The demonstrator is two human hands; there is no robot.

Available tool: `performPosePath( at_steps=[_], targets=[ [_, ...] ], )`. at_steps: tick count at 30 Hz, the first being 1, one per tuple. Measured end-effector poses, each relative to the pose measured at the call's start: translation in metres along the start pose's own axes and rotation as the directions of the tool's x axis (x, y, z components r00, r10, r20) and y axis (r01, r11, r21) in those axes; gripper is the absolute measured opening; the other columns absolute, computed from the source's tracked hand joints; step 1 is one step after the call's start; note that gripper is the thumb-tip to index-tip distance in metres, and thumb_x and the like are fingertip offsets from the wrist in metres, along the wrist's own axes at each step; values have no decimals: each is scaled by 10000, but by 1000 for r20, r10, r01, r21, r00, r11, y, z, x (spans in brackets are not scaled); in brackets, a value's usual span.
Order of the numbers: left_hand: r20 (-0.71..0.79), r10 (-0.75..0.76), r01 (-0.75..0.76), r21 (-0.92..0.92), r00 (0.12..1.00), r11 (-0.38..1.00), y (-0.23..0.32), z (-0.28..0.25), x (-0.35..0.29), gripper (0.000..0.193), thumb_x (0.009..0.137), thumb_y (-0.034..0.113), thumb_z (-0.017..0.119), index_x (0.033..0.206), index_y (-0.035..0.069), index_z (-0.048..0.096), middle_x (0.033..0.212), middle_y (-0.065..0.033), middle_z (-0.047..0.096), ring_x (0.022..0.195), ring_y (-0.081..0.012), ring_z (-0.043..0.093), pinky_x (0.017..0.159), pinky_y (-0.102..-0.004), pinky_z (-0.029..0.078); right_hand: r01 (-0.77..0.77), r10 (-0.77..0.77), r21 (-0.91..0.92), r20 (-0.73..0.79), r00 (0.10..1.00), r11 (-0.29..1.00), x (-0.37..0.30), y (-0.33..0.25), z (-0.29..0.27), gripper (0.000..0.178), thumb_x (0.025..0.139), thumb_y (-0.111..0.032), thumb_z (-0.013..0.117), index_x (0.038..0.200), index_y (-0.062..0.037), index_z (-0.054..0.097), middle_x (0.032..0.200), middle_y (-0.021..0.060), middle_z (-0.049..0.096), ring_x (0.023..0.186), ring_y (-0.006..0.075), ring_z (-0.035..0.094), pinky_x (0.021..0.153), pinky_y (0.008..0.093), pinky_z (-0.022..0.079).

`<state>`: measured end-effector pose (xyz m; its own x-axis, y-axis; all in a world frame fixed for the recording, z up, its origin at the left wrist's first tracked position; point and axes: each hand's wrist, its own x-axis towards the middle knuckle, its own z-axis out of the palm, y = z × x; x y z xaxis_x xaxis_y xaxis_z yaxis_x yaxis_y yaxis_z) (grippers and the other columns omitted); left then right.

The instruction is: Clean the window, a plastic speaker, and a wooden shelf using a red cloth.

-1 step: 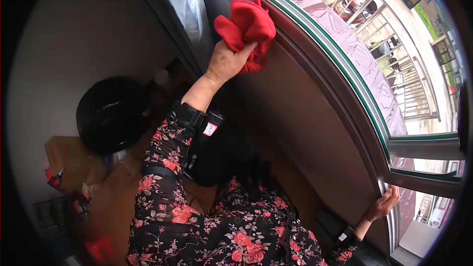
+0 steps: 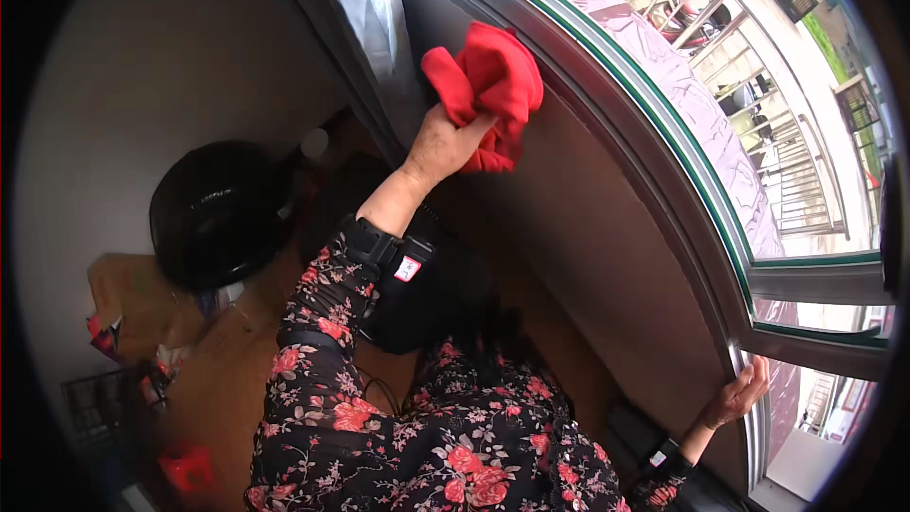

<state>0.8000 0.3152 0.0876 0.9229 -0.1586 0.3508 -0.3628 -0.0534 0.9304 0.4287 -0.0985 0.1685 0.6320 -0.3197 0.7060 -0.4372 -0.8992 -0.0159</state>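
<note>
My left hand (image 2: 444,144) grips a bunched red cloth (image 2: 493,81), with the thumb lying across it. The cloth is up against the dark panel (image 2: 569,171) below the window, close to the grey curtain (image 2: 365,0). Far to the right, my right hand (image 2: 737,393) has its fingers curled round the upright edge of the window frame (image 2: 749,436). Its palm is partly turned away. Each forearm wears a black band with a small white label, over floral sleeves.
Dim floor at left holds a black basin (image 2: 213,218), a cardboard box (image 2: 137,299) and a red item (image 2: 188,466). A black stool-like thing (image 2: 427,299) stands below my left arm. Outside the window, a white railing (image 2: 796,180) borders a pavement.
My left hand and the red cloth have shifted slightly down and to the right. The right hand keeps its place on the frame.
</note>
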Motion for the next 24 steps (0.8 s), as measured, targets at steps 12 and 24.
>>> performPosePath(
  at_steps=[12,24],
  targets=[
    [458,-641,787,-391,616,477,65,131,-337,598,913,497,518,1302,46,474,1236,-48,536,1119,-129,492,962,-285,387,-727,-672,582,705,227,365,-150,-138,51,855,817,-275,690,1439,-44,152,1399,176,362,1285,276,383,1062,379,319],
    [189,-763,785,-81,618,615,41,-15,-433,448,909,348,567,1217,24,534,1115,-178,618,1029,-273,600,892,-367,467,-827,-700,447,708,94,340,-231,-274,57,554,738,87,538,1274,-26,455,1156,65,566,1112,161,524,978,295,390]
  ],
)
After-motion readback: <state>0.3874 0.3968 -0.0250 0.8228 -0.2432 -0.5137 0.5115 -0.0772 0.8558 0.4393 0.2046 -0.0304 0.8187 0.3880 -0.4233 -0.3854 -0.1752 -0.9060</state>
